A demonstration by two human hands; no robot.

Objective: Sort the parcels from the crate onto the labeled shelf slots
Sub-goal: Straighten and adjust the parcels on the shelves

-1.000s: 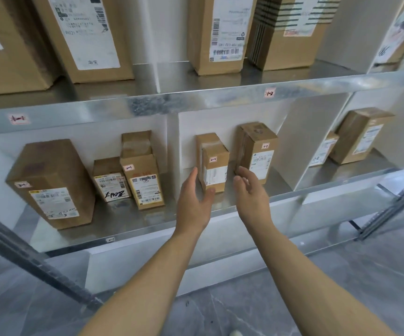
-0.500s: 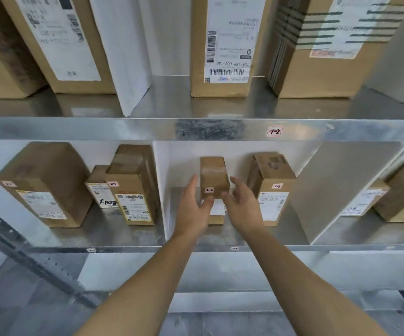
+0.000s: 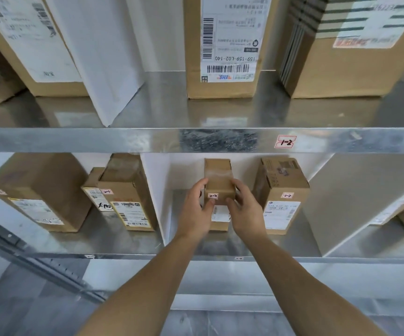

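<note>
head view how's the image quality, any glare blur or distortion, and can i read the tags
In the head view, the steel upper shelf shows soft glare and reflections; the upper-left parcel label and upper-right parcel label are smeared; wide-angle bending fans the boxes outward. The centre is sharp: the 1-2 slot tag and the 2-2 tag on the small parcel read clearly.

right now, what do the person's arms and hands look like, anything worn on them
Both forearms are bare along all that shows: no sleeves reach into view. The left hand and the right hand wear no gloves, and no watch, band or ring can be seen on either wrist or on the fingers. No markings stand out.
</note>
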